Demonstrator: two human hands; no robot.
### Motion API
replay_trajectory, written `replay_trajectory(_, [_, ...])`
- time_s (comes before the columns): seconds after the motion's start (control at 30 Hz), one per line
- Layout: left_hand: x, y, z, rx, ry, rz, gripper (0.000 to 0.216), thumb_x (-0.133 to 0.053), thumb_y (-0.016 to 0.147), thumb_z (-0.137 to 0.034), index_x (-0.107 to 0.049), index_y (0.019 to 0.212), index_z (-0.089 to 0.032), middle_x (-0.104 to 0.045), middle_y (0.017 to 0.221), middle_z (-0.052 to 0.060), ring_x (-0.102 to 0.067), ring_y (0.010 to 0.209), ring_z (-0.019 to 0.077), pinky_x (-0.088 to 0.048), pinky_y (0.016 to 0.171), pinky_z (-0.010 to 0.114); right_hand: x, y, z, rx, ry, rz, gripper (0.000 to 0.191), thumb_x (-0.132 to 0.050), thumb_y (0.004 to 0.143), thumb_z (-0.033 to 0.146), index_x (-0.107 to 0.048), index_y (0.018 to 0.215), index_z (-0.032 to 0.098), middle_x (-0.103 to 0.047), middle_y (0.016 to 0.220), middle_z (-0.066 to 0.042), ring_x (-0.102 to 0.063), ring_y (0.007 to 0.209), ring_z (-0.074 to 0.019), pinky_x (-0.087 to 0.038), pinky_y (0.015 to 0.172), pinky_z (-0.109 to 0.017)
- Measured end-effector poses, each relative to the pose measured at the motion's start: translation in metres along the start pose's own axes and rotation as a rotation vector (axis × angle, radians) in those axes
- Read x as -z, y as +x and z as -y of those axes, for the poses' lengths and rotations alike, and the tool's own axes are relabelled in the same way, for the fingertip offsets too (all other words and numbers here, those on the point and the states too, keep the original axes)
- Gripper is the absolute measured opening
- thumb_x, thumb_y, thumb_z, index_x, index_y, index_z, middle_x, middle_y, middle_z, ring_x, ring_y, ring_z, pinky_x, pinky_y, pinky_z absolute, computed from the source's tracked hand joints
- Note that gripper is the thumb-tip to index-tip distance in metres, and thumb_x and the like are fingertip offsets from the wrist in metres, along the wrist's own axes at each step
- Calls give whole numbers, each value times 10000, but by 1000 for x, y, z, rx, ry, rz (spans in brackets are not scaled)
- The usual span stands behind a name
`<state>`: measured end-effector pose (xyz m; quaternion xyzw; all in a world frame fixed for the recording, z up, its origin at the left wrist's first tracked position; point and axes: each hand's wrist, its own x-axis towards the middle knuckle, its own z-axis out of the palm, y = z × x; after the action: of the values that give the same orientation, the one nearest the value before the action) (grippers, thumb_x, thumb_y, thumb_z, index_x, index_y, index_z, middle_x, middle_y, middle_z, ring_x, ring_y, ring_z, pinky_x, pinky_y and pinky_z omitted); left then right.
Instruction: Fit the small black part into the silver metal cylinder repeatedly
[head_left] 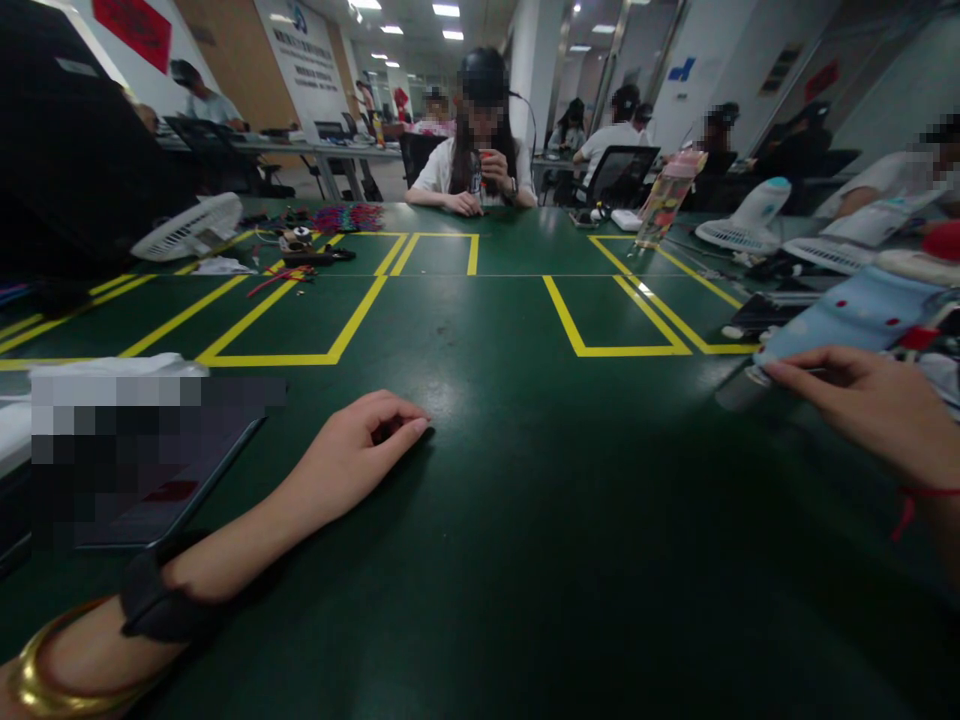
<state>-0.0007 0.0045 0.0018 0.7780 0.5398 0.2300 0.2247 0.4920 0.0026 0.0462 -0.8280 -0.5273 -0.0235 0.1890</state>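
My left hand (360,450) rests on the green table (510,520), fingers curled loosely inward with nothing visible in them. A black band and a gold bangle sit on that forearm. My right hand (862,400) reaches in from the right edge. Its fingers pinch the near end of a light blue pouch with red dots (855,310) that lies on the table.
A dark tablet or phone (180,490) lies left of my left arm, beside white paper. Yellow tape boxes (300,310) mark the tabletop. A white fan (191,228), coloured cables, a water bottle (664,205) and more fans stand further back. A person sits opposite, drinking.
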Motion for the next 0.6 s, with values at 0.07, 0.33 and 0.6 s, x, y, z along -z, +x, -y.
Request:
replay_trajectory(0.07, [0,0,0,-1,-1,0,273,-508,895,-460,-656,976,-245,-634,984,17,-587,886,198,-451,776,336,1,-1,-1,-22,66,33,375,-614,734,555,-677,940,248,-684,856,-64,-582,695,-137,-410,654,-330])
replay_trajectory(0.33, [0,-1,-1,-7,-11,-16,274,-505,893,-448,-662,964,-235,-634,961,23,-592,862,196,-459,753,329,-6,-15,7,-4,214,0,506,-756,599,466,-633,1029,231,-693,943,-98,-657,852,-211,-486,675,-337])
replay_trajectory(0.6, [-2,1,-2,-12,-6,-34,268,-506,891,-443,-668,942,-236,-636,942,20,-593,857,197,-458,756,331,-40,-74,114,473,800,228,461,-729,675,362,-562,1072,198,-661,1018,-71,-658,886,-162,-571,794,-327])
